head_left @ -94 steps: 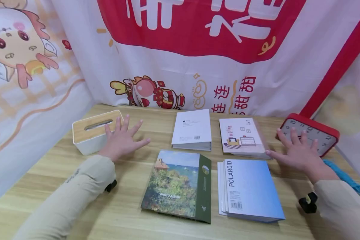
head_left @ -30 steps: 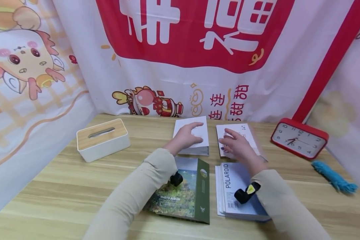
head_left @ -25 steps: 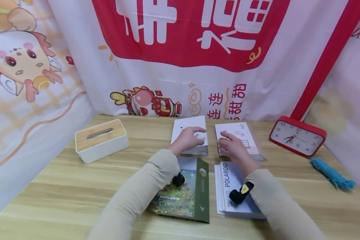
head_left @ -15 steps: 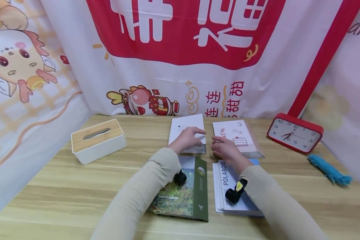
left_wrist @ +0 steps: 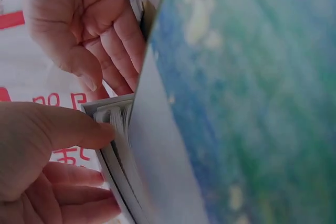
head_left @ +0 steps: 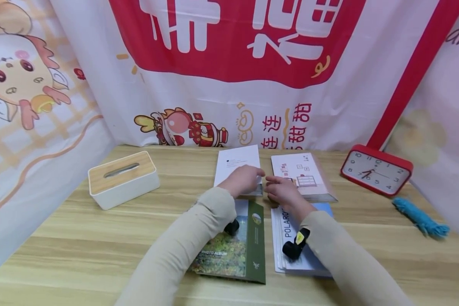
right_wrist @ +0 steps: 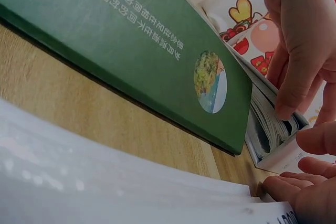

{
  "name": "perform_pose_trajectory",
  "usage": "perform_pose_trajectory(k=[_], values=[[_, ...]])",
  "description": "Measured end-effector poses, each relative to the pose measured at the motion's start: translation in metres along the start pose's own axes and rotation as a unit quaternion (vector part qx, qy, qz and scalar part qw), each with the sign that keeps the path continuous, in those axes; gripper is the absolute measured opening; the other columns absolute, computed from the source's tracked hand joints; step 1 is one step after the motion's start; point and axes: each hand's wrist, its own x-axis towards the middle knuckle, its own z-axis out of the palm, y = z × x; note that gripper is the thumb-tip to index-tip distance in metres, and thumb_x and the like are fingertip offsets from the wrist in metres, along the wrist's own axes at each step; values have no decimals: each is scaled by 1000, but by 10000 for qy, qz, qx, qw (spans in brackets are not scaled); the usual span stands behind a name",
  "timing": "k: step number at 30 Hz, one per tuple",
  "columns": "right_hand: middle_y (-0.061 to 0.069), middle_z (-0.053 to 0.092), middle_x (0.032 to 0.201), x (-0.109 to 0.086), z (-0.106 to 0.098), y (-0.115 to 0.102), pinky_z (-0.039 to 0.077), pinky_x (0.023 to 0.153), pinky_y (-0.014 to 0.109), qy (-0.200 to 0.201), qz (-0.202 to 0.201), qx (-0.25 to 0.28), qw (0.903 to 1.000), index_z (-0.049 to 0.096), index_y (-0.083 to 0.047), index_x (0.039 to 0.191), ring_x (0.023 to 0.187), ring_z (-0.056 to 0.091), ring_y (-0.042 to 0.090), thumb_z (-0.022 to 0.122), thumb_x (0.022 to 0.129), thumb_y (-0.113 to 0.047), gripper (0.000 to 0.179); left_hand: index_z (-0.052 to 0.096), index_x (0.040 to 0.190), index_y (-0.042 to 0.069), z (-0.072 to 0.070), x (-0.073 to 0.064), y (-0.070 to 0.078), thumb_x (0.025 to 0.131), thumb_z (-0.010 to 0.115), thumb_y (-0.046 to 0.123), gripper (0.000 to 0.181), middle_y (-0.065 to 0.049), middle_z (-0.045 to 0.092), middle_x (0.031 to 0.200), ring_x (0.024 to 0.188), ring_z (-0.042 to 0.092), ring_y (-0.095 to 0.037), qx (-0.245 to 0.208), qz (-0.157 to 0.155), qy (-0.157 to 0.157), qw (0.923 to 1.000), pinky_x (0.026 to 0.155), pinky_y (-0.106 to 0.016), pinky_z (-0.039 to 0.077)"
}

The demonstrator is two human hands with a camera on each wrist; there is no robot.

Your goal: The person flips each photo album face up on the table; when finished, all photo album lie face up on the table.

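My left hand (head_left: 245, 180) is at the front right corner of a white album (head_left: 235, 159). In the right wrist view its thumb lies on the album's page edges (right_wrist: 268, 121), and the left wrist view shows the other fingers beyond the cover, so it grips that corner. My right hand (head_left: 284, 193) faces it with relaxed fingers and holds nothing, its fingertips close to the same album. An album with a drawn room on its cover (head_left: 306, 180) lies to its right. Below the arms are a green photo album (head_left: 255, 250) and a blue and white Polaroid album (head_left: 286, 225), both partly covered.
A white tissue box with a wooden lid (head_left: 124, 182) stands at the left. To the right are a red clock (head_left: 376, 170) and a bundle of blue yarn (head_left: 420, 216). A printed cloth (head_left: 214, 93) hangs behind the wooden table (head_left: 80, 250).
Both hands were spread wide, left by the tissue box and right by the clock. They have come inward to the white album, fingertips nearly meeting. The head view has shifted slightly.
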Motion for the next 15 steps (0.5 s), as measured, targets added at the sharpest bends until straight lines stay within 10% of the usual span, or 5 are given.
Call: perform_pose_trajectory(k=[15], values=[[13, 37, 143, -2, 2, -1, 41, 102, 38, 113, 87, 6, 9999, 38, -13, 141, 124, 45, 28, 53, 88, -2, 57, 56, 127, 15, -5, -8, 2, 84, 62, 10, 44, -2, 58, 126, 120, 50, -20, 212, 382, 250, 9987, 103, -35, 38]])
